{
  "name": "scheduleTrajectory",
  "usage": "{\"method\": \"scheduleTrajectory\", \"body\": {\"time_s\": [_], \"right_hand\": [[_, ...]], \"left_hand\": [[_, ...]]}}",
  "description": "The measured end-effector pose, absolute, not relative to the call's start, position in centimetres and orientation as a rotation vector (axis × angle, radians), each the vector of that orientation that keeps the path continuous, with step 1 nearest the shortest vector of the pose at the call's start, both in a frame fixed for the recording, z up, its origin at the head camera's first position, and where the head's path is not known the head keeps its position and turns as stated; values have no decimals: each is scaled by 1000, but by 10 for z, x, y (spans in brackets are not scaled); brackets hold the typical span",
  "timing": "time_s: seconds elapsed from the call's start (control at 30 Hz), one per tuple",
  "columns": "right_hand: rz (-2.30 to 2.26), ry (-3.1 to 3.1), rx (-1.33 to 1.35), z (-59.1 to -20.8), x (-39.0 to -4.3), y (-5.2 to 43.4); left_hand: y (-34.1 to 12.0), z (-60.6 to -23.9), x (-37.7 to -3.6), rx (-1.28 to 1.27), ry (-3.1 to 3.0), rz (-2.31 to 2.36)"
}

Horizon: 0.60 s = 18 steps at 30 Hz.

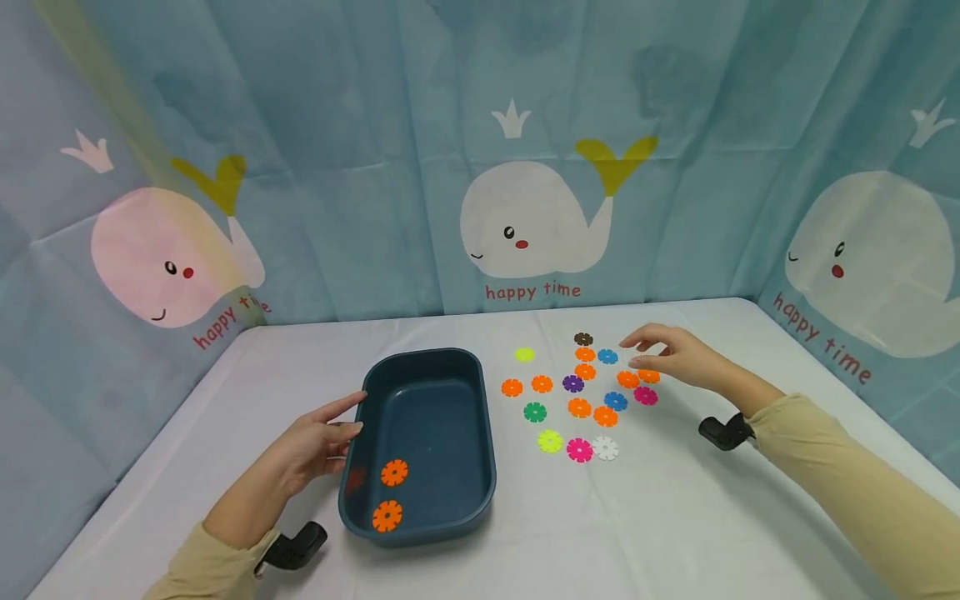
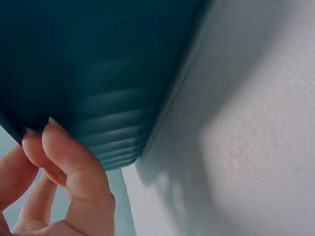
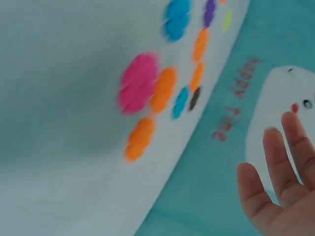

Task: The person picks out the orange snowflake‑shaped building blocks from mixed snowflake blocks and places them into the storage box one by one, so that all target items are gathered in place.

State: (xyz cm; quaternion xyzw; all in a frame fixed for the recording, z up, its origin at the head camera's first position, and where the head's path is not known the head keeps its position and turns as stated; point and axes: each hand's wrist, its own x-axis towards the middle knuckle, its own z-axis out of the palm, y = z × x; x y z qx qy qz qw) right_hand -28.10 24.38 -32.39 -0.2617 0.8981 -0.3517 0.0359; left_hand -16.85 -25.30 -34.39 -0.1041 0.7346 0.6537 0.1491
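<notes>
The tub (image 1: pixel 446 433) stands on the worktop (image 1: pixel 637 525), open top upward, its long axis running away from the person. The discs (image 1: pixel 575 408) lie flat; two orange ones are inside the tub, at its near end. The left hand (image 1: pixel 303 450) comes in from the tub's left, fingers slightly bent and spread, tips resting against its left side without wrapping it. The right hand (image 1: pixel 681 357) hovers well right of the tub, near the outermost discs, fingers pointing tubward, thumb and fingers parted, holding nothing. Right of the tub lie eighteen discs: eight orange, two blue, two pink, two yellow, one each brown, purple, green and white.
</notes>
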Motion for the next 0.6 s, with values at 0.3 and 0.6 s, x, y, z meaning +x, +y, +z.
{"method": "scheduleTrajectory", "body": {"time_s": [0.3, 0.6], "right_hand": [[-1025, 2764, -790, -346, -296, 277], [-913, 2704, -698, -356, -313, 304]], "left_hand": [[-253, -343, -169, -315, 2119, 1880], [-254, -344, -169, -317, 2117, 1876]]}}
